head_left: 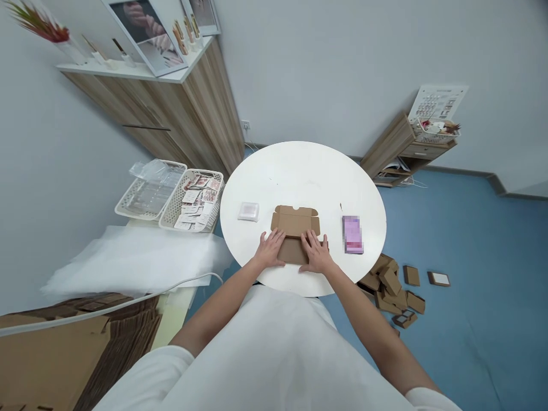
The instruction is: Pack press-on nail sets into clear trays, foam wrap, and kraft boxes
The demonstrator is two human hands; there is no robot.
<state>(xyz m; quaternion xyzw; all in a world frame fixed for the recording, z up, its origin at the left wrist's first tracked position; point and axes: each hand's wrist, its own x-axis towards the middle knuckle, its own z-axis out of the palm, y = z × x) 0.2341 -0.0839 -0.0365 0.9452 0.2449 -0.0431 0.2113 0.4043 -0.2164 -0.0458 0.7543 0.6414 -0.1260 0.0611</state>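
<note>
Currently, my left hand (269,250) and right hand (317,257) lie on the box (293,251), fingers (305,242) spread, near the close edge of the worktop (299,165). The box's notched flap (295,219) points away from me. A purple packet (352,235) lies to the right, a case (248,211) farther off at left; beyond stands a cabinet (214,97).

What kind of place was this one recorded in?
Probably a small packing room: the left hand and right hand rest on an open cardboard mailer box on a round white table, brown boxes lie heaped on the blue floor, and flattened cardboard is stacked nearby.
</note>
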